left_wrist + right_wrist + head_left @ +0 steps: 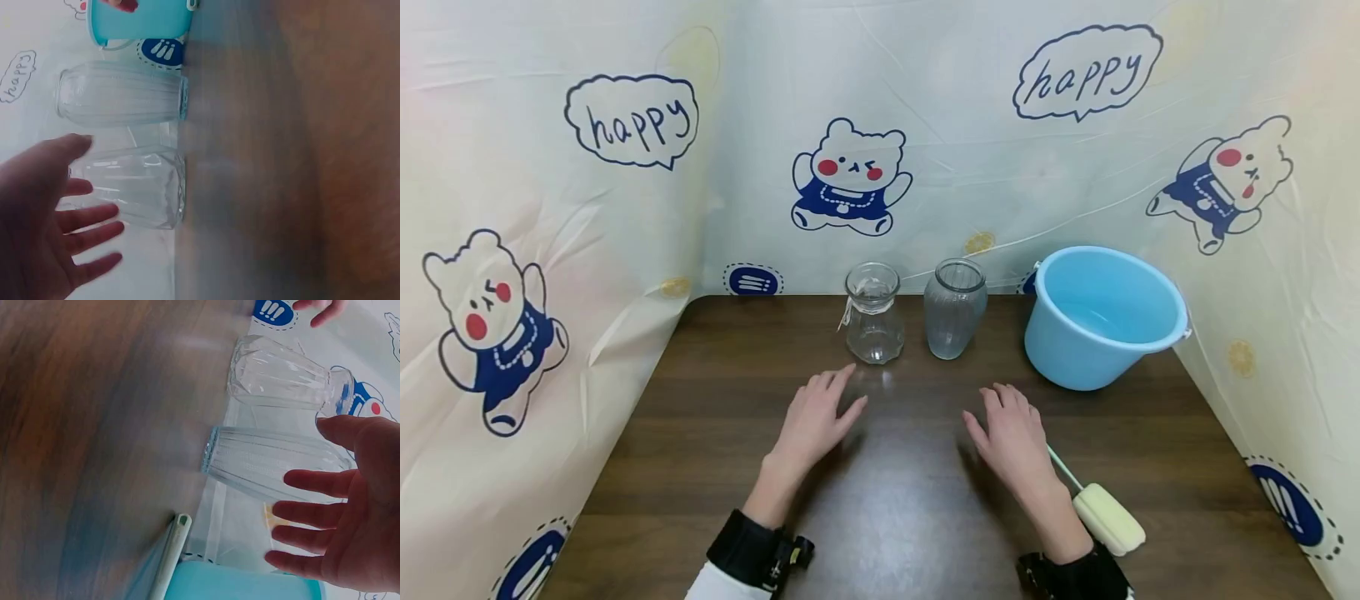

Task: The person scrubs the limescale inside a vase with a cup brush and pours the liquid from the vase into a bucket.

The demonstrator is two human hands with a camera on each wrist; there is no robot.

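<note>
My left hand (811, 425) hovers over the table with fingers spread and holds nothing. Just beyond it stands a clear glass vase (876, 329) with a flared neck and a white string tied round it. My right hand (1011, 437) is also spread and bare, in front of a ribbed glass vase (955, 312). Both vases are upright, side by side near the table's back edge, and neither hand touches them. A sponge brush (1108, 518) with a pale green handle lies beside my right forearm, partly hidden by it.
A light blue bucket (1093, 358) stands at the back right of the dark wooden table (700, 467). A printed cloth (955, 100) with bears and "happy" bubbles hangs behind and along both sides.
</note>
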